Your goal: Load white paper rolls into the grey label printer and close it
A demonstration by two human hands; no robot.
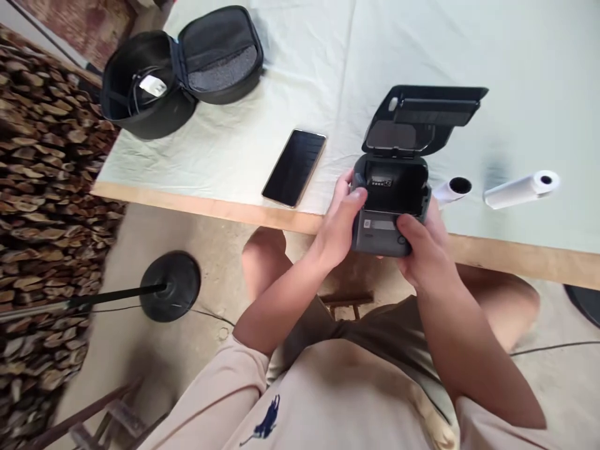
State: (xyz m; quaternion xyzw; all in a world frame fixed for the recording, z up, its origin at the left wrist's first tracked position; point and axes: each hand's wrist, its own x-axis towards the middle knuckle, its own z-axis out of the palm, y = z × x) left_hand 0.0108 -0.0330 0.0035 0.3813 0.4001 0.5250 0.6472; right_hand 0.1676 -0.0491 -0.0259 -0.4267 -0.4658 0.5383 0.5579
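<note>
Looking down from the head camera, a seated person holds a small dark grey portable printer point(391, 212) in both hands at the near edge of a table point(210, 206), above their lap. The printer's lid point(424, 119) is flipped open and stands up toward the far side, showing an empty dark paper compartment below it. The left hand point(340, 225) wraps around the printer's left side, with the thumb resting on the top rim of the compartment. The right hand point(422, 247) grips the printer's near right corner, thumb pressed on the front face beside a pale label.

Just to the right of the printer, on the pale green table covering, lies a white paper roll point(450, 189) with its hollow core facing the viewer. A second white paper roll point(522, 189) lies farther right, apart from the first. To the left of the printer a black smartphone point(294, 167) lies face up with a dark screen, near the table edge. At the far left corner an open black zip case point(180, 69) sits with a white charger and cable inside. On the floor to the left stands a round black stand base point(170, 286), beside stacked firewood point(42, 187).
</note>
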